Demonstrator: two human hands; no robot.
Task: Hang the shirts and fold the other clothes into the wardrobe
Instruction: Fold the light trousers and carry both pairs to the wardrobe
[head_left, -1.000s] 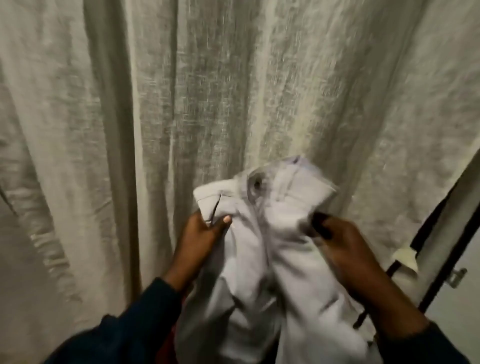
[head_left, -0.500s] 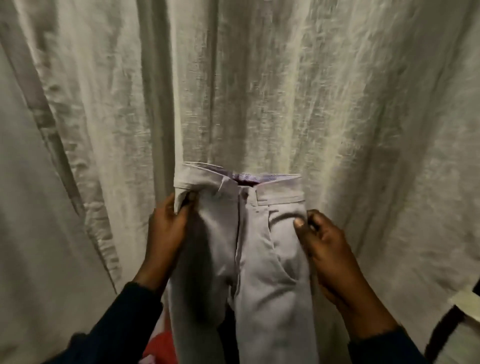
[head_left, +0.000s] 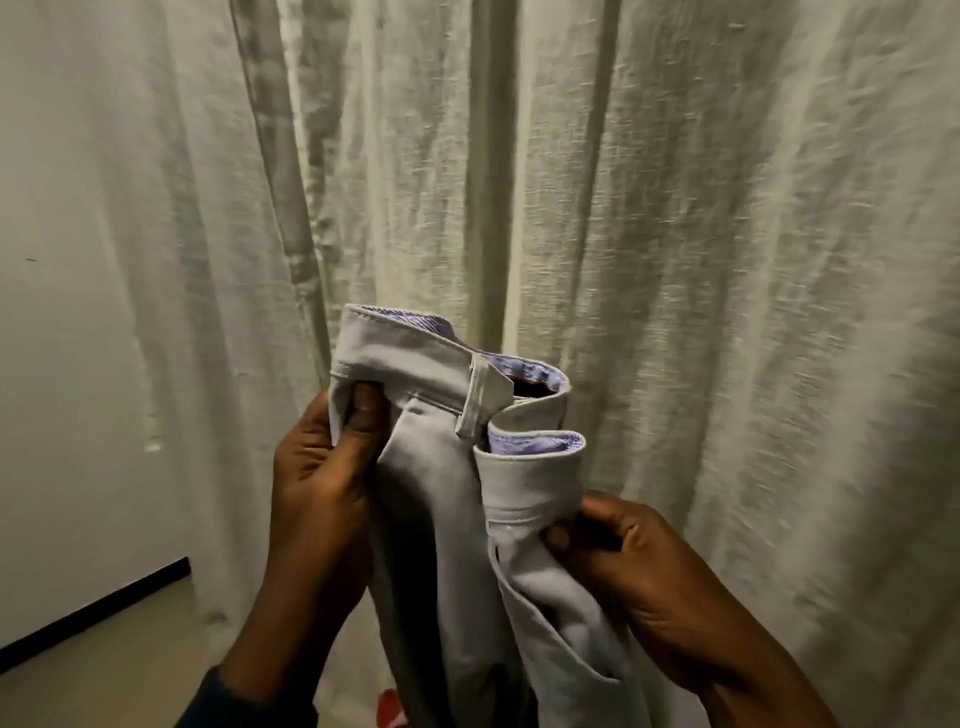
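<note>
I am holding a pair of pale grey trousers (head_left: 441, 519) up in front of me at chest height, against a cream linen curtain (head_left: 675, 234) that is filling almost the whole background. My left hand (head_left: 322, 483) is gripping the waistband at its left end, the thumb pressing onto the front of the cloth and the other fingers (head_left: 363, 415) curling in behind it. My right hand (head_left: 639, 566) is sitting lower and nearer to me, its fingers pinching a fold of the other half of the waistband, just below the hem where a lilac striped lining (head_left: 524, 444) is showing. The two halves of the waistband are doubling over one another between my hands, so the waist is lying folded front to back rather than spread flat, and a belt loop (head_left: 480, 395) is standing at the fold. The long axis of the trousers is running straight down: the legs are hanging from the waistband, passing between my wrists and dropping out of view at the bottom, where I cannot tell how they are lying. I am judging that the coming fold depends on this: the waist is up at my fingers, the hems far below, and my left hand is higher on the garment. To the lower left, a plain wall (head_left: 78, 364) is meeting the floor (head_left: 104, 670) at a dark skirting strip.
</note>
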